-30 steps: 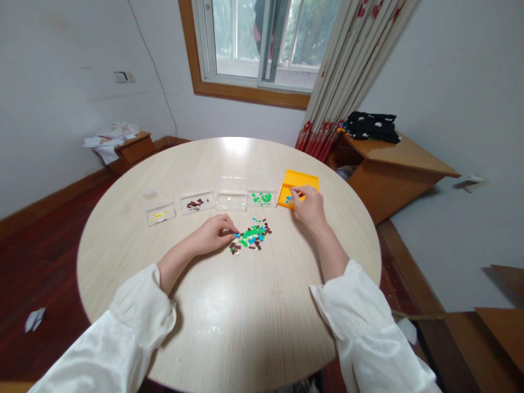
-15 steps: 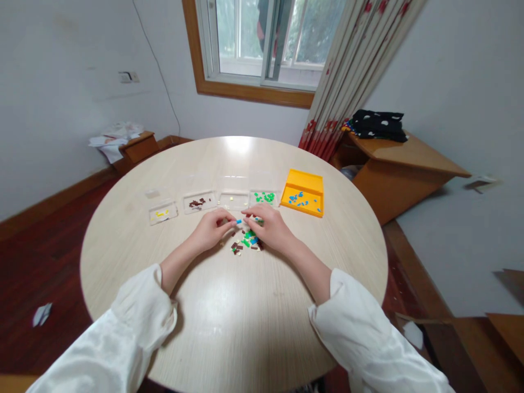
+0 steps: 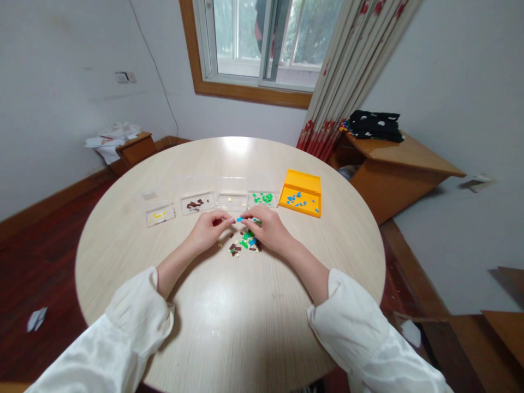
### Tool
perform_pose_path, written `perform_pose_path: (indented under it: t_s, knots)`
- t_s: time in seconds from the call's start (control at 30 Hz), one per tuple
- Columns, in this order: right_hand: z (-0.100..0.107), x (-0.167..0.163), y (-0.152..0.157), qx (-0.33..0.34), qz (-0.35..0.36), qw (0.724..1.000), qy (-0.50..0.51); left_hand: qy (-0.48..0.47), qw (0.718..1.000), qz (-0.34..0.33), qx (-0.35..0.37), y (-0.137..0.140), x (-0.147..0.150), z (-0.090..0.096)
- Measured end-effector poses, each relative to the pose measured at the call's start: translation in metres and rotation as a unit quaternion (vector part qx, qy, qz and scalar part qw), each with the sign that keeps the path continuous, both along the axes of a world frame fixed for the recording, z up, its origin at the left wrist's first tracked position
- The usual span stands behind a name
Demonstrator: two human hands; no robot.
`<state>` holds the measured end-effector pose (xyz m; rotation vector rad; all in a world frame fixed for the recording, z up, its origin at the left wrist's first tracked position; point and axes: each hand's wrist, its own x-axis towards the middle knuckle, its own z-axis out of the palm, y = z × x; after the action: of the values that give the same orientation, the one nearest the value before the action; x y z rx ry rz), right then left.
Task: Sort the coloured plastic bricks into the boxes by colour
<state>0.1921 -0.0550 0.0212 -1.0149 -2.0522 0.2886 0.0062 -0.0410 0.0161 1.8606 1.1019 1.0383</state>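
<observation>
A small blue toy brick (image 3: pixel 239 219) is held just above the table, between the fingertips of both hands. My left hand (image 3: pixel 208 230) pinches at its left end with thumb and forefinger. From the other side, the thumb and forefinger of my right hand (image 3: pixel 267 225) close on the brick, the remaining fingers curled. Below them lies a loose pile of small bricks (image 3: pixel 245 243) in green, brown, blue and cream; my right hand hides part of it.
Behind my hands stand open clear boxes: one with yellow pieces (image 3: pixel 160 222), one with brown pieces (image 3: pixel 194 204), one with a few cream pieces (image 3: pixel 230 200), and one with green pieces (image 3: pixel 262 197). A yellow case (image 3: pixel 303 180) holding blue pieces stands at the right.
My right fingertips have come in onto the blue toy brick, which my left hand held out before. The view has shifted slightly; the pile and boxes look the same.
</observation>
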Motion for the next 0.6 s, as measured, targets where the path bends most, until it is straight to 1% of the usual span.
perform_pose_path:
  t_s: [0.07,0.17,0.27,0.33,0.43,0.6]
  knots:
    - [0.002,0.012,0.006,0.017,-0.035,0.999,0.011,-0.013,1.0,0.028,-0.007,0.0,-0.001,0.0]
    - [0.004,0.04,0.019,0.044,-0.149,0.987,0.034,-0.02,0.997,0.072,-0.005,0.001,-0.004,0.0]
    - [0.002,0.073,0.032,0.057,-0.28,0.958,0.035,-0.012,0.994,0.105,0.009,0.002,-0.006,0.0]
    - [0.0,0.09,0.036,0.054,-0.342,0.937,0.041,-0.003,0.993,0.113,0.015,0.003,-0.007,0.001]
    - [-0.003,0.104,0.037,0.04,-0.39,0.919,0.033,0.01,0.993,0.114,0.017,0.002,-0.006,0.001]
    - [-0.004,0.111,0.033,0.013,-0.438,0.899,-0.006,0.017,0.993,0.116,0.011,0.0,-0.003,0.004]
